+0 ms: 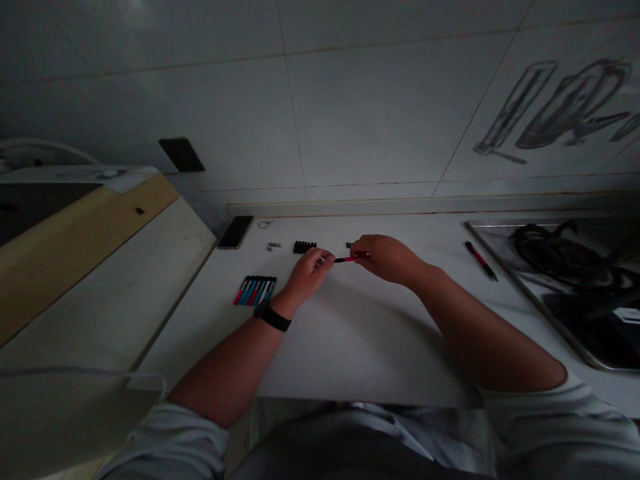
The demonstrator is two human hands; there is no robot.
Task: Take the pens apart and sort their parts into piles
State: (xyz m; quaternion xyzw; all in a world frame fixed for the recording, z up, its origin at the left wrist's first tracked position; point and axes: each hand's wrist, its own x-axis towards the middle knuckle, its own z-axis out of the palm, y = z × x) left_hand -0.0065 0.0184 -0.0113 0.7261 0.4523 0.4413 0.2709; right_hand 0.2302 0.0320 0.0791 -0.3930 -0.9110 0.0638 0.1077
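Observation:
Between my two hands a red and black pen lies level over the white counter. Its black end is pinched in the fingers of my left hand, which has a black watch on the wrist. The red part sits in the closed fingers of my right hand, which hide some of it. Left of my left hand is a row of red and blue pen barrels with black ends. Small black cylindrical parts stand in a row behind that hand. Further left are several tiny metallic pieces, perhaps springs.
A red and black pen lies on the right, near a gas stove with a metal rim. A phone and a small ring lie at the back left. A small dark piece is beside my right fingertips. A tiled wall bounds the counter.

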